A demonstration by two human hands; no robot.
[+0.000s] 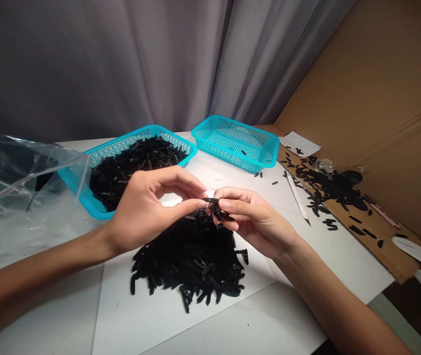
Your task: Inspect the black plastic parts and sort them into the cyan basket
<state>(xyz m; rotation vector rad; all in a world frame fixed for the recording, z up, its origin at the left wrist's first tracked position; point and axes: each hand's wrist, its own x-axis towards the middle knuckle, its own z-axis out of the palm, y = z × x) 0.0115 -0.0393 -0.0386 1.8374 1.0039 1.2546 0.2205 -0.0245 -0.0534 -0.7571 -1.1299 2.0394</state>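
My left hand (151, 207) pinches the end of a small black elongated piece (212, 200) between thumb and fingertips. Several similar black pieces (221, 214) are gathered in my right hand (253, 214), whose thumb presses against the same piece. Both hands meet above a heap of black pieces (192, 261) on a white sheet (122, 315). What these small parts are exactly, I cannot make out. Behind my left hand, a blue plastic basket (103, 215) is filled with more of them.
Farther back stands a second blue basket (234, 159) with a black piece inside. Clear plastic bags (29, 197) lie at the left. On the right are a white-handled blade tool (298, 199), scattered black pieces (343, 190), a paper slip (301, 144) and a cardboard wall (380, 98).
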